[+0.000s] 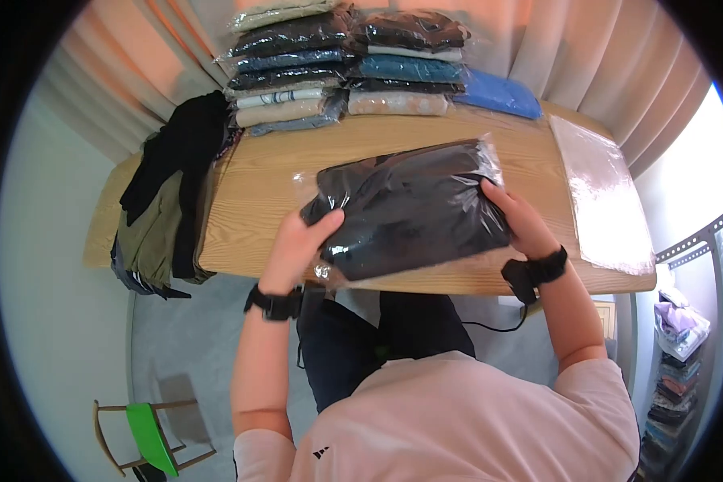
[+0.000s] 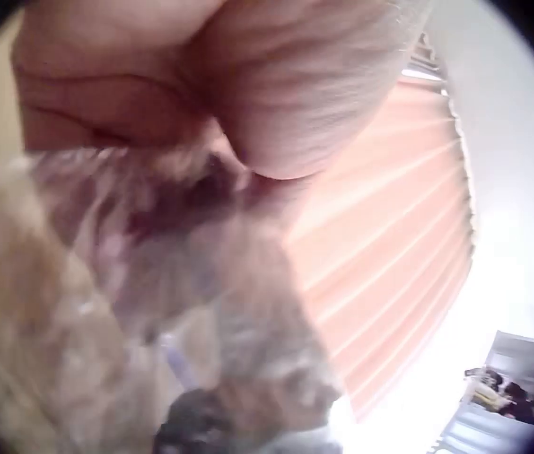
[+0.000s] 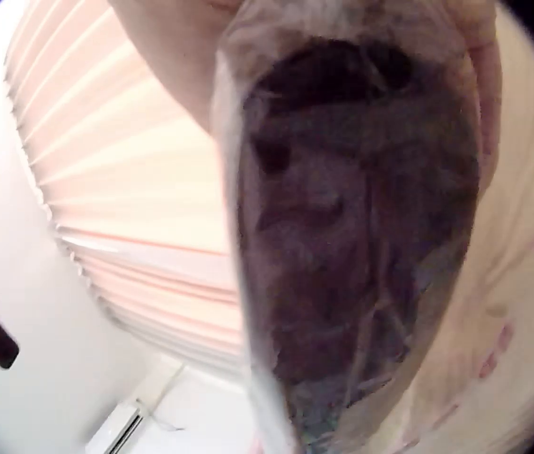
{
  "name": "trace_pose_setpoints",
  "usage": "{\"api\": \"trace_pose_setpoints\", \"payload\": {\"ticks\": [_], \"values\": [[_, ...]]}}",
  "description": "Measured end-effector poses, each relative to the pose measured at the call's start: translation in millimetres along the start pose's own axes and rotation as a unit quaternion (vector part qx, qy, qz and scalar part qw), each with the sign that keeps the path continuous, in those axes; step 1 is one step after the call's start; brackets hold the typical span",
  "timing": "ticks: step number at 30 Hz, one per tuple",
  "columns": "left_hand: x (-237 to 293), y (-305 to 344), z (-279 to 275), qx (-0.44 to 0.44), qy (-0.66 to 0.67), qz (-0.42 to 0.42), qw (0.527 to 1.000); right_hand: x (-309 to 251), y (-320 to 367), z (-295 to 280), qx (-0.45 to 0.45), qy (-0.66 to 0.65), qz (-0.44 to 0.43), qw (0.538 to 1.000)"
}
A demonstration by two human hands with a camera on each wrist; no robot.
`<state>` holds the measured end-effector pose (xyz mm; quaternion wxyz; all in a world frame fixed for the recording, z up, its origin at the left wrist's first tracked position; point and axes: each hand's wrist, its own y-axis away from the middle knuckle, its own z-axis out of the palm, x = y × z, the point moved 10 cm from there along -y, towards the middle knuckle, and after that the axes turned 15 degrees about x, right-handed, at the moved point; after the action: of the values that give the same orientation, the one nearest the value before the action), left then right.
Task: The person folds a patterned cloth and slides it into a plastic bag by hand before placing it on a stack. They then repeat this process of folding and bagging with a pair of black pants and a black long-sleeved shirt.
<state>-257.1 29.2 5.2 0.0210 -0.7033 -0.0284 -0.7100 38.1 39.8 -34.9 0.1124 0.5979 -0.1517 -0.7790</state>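
Note:
A folded black garment in a clear plastic bag point(image 1: 410, 210) is held up over the front part of the wooden table, slightly tilted. The left hand point(image 1: 304, 241) grips its left end, thumb on top. At its right end the right hand point(image 1: 525, 223) grips it the same way, with the fingers hidden beneath. In the left wrist view the left hand point(image 2: 219, 85) is close above blurred clear plastic. The right wrist view shows the bagged dark garment point(image 3: 352, 218) end-on, between the thumb and fingers of the right hand.
Two stacks of bagged folded clothes point(image 1: 289, 60) and a blue package point(image 1: 500, 92) stand at the table's back. Loose dark and olive clothes point(image 1: 165, 197) hang over the left edge. Clear plastic bags point(image 1: 606, 201) lie at the right. A green chair point(image 1: 151, 438) stands on the floor.

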Motion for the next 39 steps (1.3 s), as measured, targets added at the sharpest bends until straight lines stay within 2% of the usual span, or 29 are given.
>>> {"api": "trace_pose_setpoints", "payload": {"ticks": [2,4,5,8,12,15,16,18,19,21,22,24,26,28,32,34,36,39], "values": [[-67.6,-27.4,-15.8,0.036,-0.098,-0.112,0.988,23.9,-24.9,-21.1,0.019,0.019,-0.015,1.0],[-90.6,-18.6,-15.7,0.042,-0.102,-0.147,0.983,45.6,-24.5,-34.2,0.051,0.041,0.055,0.996],[-100.1,-15.5,-17.8,0.051,-0.108,-0.176,0.977,46.6,-19.6,-32.2,0.011,0.016,0.067,0.998],[-104.7,-6.5,-14.6,0.044,-0.116,-0.16,0.979,50.7,-9.4,-31.6,-0.031,-0.038,0.036,0.998],[-106.3,2.3,0.1,0.047,-0.079,-0.165,0.982,68.7,-10.3,-37.0,0.0,-0.078,0.022,0.997],[-109.0,4.7,6.5,0.092,-0.004,-0.151,0.984,68.1,-3.9,-20.4,-0.051,-0.337,-0.001,0.94],[-109.6,4.6,9.8,0.087,-0.001,-0.145,0.986,70.1,2.0,-16.2,-0.05,-0.336,-0.01,0.94],[-108.1,3.7,7.2,0.12,0.103,-0.139,0.978,93.6,12.7,3.8,-0.091,-0.328,0.096,0.935],[-101.3,6.1,7.7,0.12,0.094,-0.135,0.979,89.7,16.8,10.1,-0.088,-0.331,0.096,0.935],[-108.8,5.9,0.8,0.116,0.091,-0.137,0.979,85.9,26.7,20.1,-0.06,-0.173,0.079,0.98],[-109.1,5.5,-2.9,0.115,0.092,-0.134,0.98,86.8,25.2,23.3,-0.056,-0.175,0.082,0.98],[-110.5,6.3,-3.8,0.102,0.094,-0.136,0.981,83.1,16.5,15.3,0.014,-0.187,0.058,0.98],[-112.9,7.0,-8.4,0.121,0.092,-0.147,0.977,86.4,13.9,22.2,0.008,-0.232,0.077,0.97],[-113.4,8.3,-9.0,0.117,0.09,-0.151,0.977,99.7,5.8,30.1,0.022,-0.39,0.122,0.912],[-115.7,6.2,-9.9,0.112,0.104,-0.147,0.977,91.0,12.2,53.8,0.004,-0.349,0.08,0.934],[-113.5,8.2,-8.4,0.108,0.095,-0.148,0.979,99.7,13.0,63.9,-0.015,-0.249,0.144,0.958],[-99.9,11.1,-1.4,0.093,0.094,-0.118,0.984,96.1,12.5,68.7,0.001,-0.246,0.153,0.957],[-103.6,12.0,0.2,0.078,0.121,-0.119,0.982,97.6,9.6,68.0,0.024,-0.255,0.159,0.953]]}}
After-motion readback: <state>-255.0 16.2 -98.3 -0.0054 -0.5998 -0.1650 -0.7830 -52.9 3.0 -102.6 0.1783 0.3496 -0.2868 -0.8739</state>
